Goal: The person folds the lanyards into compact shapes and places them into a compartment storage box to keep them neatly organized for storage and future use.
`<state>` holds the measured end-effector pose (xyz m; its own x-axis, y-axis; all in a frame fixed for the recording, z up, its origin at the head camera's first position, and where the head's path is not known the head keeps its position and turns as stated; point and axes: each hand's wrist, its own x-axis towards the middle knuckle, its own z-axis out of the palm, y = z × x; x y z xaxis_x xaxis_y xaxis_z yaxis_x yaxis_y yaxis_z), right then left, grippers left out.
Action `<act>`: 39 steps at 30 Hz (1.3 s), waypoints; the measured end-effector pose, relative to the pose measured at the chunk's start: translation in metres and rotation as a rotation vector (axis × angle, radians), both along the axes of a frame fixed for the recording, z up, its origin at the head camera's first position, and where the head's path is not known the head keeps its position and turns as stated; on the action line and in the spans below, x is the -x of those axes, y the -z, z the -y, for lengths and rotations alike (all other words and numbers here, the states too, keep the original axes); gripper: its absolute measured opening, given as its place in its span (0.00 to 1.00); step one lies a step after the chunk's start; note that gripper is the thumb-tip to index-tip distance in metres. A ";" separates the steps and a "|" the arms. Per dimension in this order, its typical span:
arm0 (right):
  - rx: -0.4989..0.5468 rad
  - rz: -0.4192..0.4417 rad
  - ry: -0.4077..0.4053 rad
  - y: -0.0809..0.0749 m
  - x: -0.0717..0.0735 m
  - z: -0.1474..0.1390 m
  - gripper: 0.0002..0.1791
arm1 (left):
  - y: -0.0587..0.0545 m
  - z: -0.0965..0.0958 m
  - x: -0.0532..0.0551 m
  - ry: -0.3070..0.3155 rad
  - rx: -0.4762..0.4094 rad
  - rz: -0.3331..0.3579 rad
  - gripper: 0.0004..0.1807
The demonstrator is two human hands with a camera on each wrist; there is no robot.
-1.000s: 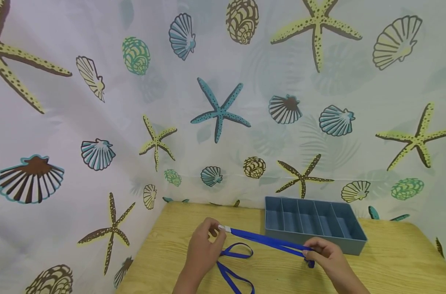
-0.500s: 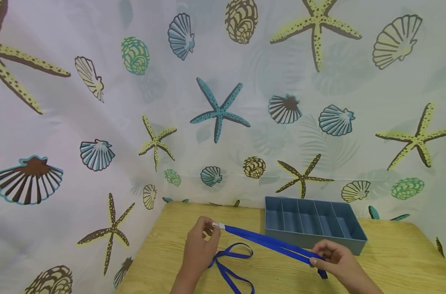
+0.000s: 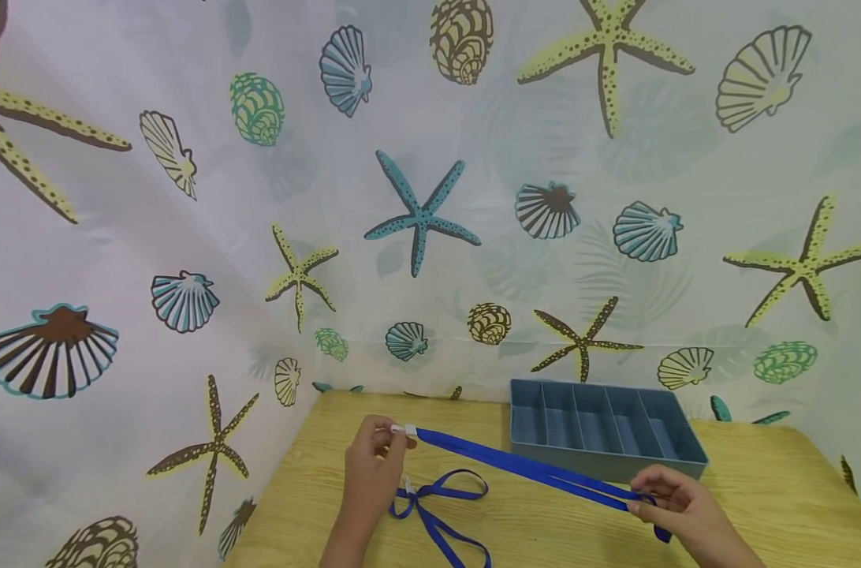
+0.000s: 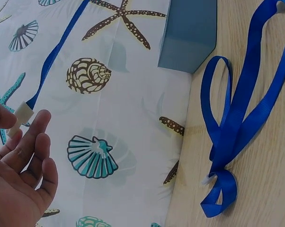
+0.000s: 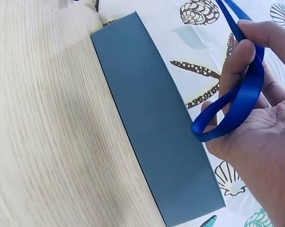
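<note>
A blue lanyard is stretched in the air between my two hands. My left hand pinches the white clip at one end between thumb and fingers. My right hand pinches the doubled blue strap at the other end, and a short loop of it hangs past the fingers over the palm. A second blue lanyard lies looped and tied on the table, just right of the left forearm. Its white end shows beside the left wrist.
A blue-grey tray with several compartments stands at the back of the wooden table, behind the stretched strap. A white curtain printed with shells and starfish hangs along the back and sides.
My hands have moved apart, the left to the left and the right to the right and slightly nearer. More strap now spans between them, and more of the tied lanyard shows.
</note>
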<state>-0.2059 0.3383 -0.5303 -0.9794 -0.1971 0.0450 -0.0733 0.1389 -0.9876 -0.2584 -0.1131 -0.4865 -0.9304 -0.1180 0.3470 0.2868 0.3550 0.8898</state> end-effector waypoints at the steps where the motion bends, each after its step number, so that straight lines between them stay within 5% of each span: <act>1: 0.009 -0.014 0.008 0.002 -0.001 -0.002 0.08 | 0.001 0.001 0.000 -0.002 -0.006 0.001 0.02; 5: 0.027 -0.032 0.056 0.007 -0.003 -0.007 0.08 | 0.002 0.004 0.001 -0.003 -0.025 -0.007 0.02; 13: 0.004 0.041 0.293 0.013 -0.007 -0.012 0.10 | 0.002 0.009 -0.001 -0.009 -0.059 0.013 0.03; 26: 0.281 -0.020 0.277 0.020 -0.014 -0.029 0.12 | 0.001 0.015 0.001 0.029 -0.194 0.023 0.02; 39: 0.317 0.087 0.436 0.020 -0.015 -0.028 0.09 | 0.004 0.015 0.001 0.088 -0.316 -0.060 0.02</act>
